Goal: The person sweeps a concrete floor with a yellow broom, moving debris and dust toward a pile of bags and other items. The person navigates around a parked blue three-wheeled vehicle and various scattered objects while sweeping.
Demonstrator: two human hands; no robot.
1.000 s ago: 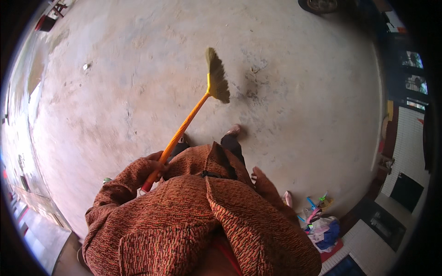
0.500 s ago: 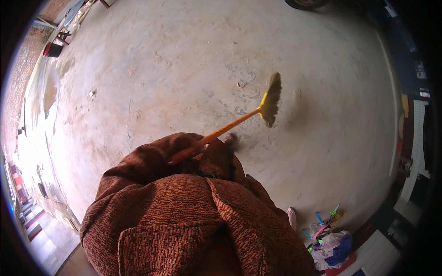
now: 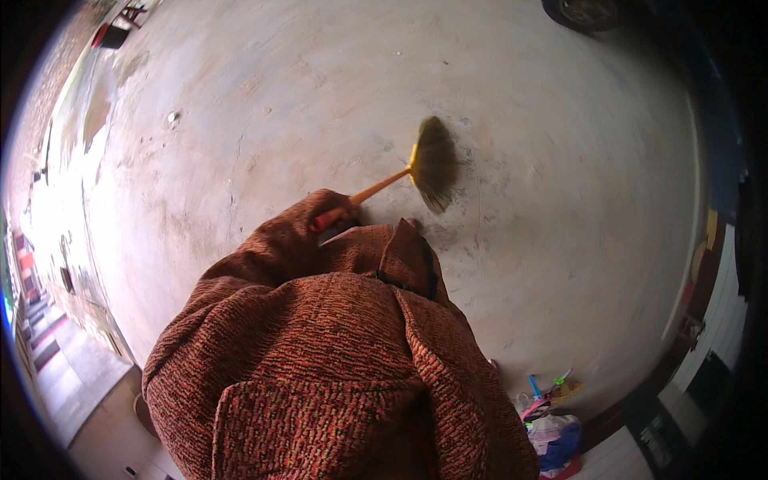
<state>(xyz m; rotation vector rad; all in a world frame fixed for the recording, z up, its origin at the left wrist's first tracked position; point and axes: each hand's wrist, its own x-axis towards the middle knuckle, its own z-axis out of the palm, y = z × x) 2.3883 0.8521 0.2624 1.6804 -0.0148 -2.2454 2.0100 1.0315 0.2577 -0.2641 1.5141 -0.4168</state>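
A broom (image 3: 436,164) with a wide fan of dark olive bristles, a yellow collar and an orange handle is in front of me. My left hand (image 3: 347,216) is closed around the handle close to its red end, partly covered by the brown knitted sleeve (image 3: 280,232). The handle slants away from me to the right, and the bristles are spread over the concrete floor (image 3: 560,200). My right hand does not show; my coat and body cover the lower middle of the view.
A vehicle's wheel (image 3: 588,12) stands at the far right. At the lower right, a blue, white and pink bundle (image 3: 554,436) lies by the wall with colourful handles beside it. A dark bucket (image 3: 110,37) sits at the far left, and a step (image 3: 100,392) at the lower left.
My left hand and the broom have moved left and farther from me. The bristle fan has turned and now shows wider. The view has shifted a little.
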